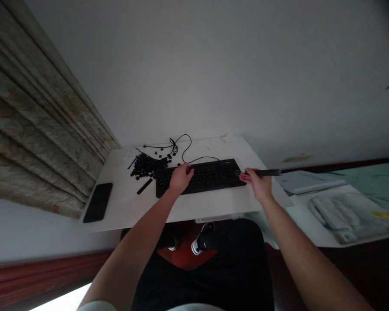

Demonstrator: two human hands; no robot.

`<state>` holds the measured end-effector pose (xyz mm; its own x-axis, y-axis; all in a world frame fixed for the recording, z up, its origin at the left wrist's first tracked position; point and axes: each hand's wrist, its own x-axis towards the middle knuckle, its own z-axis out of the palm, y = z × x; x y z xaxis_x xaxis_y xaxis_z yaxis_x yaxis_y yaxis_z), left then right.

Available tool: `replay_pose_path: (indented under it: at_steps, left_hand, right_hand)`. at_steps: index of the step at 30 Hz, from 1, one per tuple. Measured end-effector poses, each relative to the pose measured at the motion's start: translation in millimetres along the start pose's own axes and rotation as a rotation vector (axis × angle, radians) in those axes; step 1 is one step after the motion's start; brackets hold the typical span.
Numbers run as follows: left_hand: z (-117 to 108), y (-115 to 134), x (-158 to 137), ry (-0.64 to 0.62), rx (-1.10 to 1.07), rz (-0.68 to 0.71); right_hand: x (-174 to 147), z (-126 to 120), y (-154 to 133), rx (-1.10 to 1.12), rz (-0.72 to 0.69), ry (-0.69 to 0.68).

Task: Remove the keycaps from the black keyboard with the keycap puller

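A black keyboard (210,176) lies on the white table, many of its keys stripped off. My left hand (180,178) rests over its left half, thumb and fingers pinched together; a small dark bit shows at the fingertips, too small to name. At the keyboard's right end, my right hand (258,182) is closed around a slim black-handled tool (267,172). Thin metal prongs at the tool's left end reach over the right-hand keys. Left of the keyboard is a heap of loose black keycaps (145,165), with a long black bar-shaped key (145,186) in front of it.
A black phone (98,202) lies at the left of the white table (194,209). Behind the keyboard runs its coiled cable (185,149). By the heap is a thin blue item (132,162). Curtains (45,121) hang at left; plastic-wrapped items (340,214) sit at right.
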<state>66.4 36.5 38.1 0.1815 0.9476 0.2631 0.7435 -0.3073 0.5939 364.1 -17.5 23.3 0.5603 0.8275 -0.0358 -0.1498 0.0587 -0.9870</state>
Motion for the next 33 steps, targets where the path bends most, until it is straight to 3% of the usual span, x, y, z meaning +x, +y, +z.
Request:
replay_pose_path:
  at_steps: [5,9,12,16,20,24,29,33]
  left_hand:
    - [-26,-6,55,-0.088,0.265,0.002]
    - [-21,-6,78,-0.143,0.387,-0.022]
    - [-9,-3,79,-0.1,0.401,-0.047]
    - [9,10,53,-0.013,0.318,0.061]
    - [31,27,-2,-0.074,0.168,0.271]
    - [49,31,-45,-0.106,0.134,0.322]
    - [56,25,-51,-0.113,0.146,0.317]
    - [56,23,-47,-0.115,0.129,0.299]
  right_hand:
    - [6,-26,20,0.026,0.011,0.082]
    - [10,-26,25,0.005,-0.001,0.083]
    - [11,-27,26,-0.028,-0.01,0.096]
    - [11,-30,28,-0.045,-0.015,0.08]
    - [12,-32,28,-0.031,0.001,0.057]
    - [13,-31,25,-0.004,0.017,0.075]
    - [5,-20,14,-0.02,0.035,0.061]
    - [-17,12,-1,-0.144,0.004,-0.167]
